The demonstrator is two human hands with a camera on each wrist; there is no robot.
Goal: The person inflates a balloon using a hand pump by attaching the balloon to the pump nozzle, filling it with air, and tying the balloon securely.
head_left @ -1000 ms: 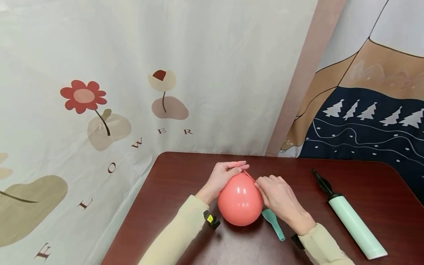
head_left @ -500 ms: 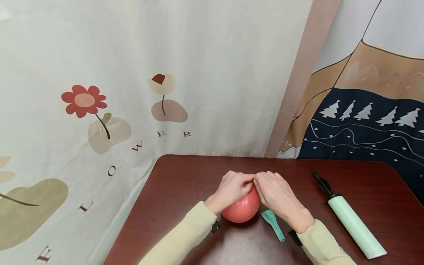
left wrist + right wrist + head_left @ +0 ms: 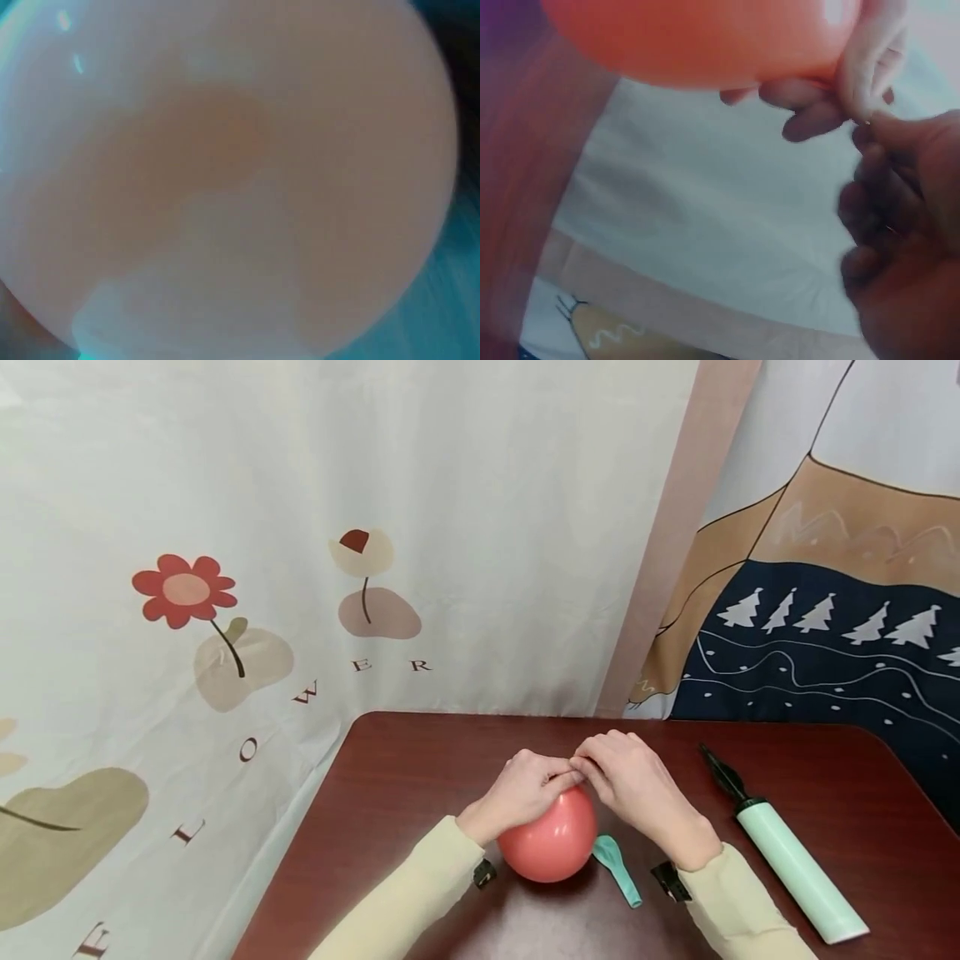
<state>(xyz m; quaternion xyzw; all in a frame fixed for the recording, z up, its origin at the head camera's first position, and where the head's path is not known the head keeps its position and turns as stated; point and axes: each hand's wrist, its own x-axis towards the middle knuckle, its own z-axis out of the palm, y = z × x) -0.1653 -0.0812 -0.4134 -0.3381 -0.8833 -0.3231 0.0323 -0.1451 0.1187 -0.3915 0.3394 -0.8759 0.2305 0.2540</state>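
An inflated coral-red balloon (image 3: pixel 551 843) sits low over the table, below both hands. My left hand (image 3: pixel 519 787) lies over its top and pinches the neck end. Fingertip to fingertip with it, my right hand (image 3: pixel 633 785) pinches at the same spot. The right wrist view shows the left hand (image 3: pixel 870 64) beside the balloon (image 3: pixel 705 41), meeting the curled right hand (image 3: pixel 904 202); the neck itself is hidden by the fingers. In the left wrist view the balloon (image 3: pixel 240 187) fills nearly everything. A flat teal balloon (image 3: pixel 619 872) lies just right of the red one.
A mint-green hand pump (image 3: pixel 804 872) with a black nozzle lies at the right of the dark red-brown table (image 3: pixel 420 752). Behind the table hangs a pale printed curtain (image 3: pixel 510 568), with a navy tree-patterned cloth (image 3: pixel 810 652) on the right.
The left fingers, stretched out with the balloon neck drawn across them, have curled over the top to meet the right fingertips. The right hand has turned and risen slightly.
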